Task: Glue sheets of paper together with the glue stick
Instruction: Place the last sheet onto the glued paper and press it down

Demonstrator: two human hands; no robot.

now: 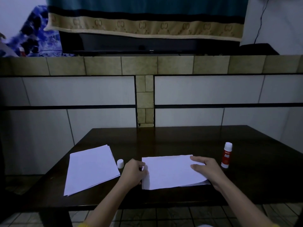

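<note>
Dark wooden table: the right hand lies flat on the paper sheets, the left hand pinches their left edge, and the uncapped glue stick stands upright just right of the right hand.

My hands on paper at the desk

Left hand pinches the sheets' edge, right hand lies flat on top (glue stick upright nearby).
</note>
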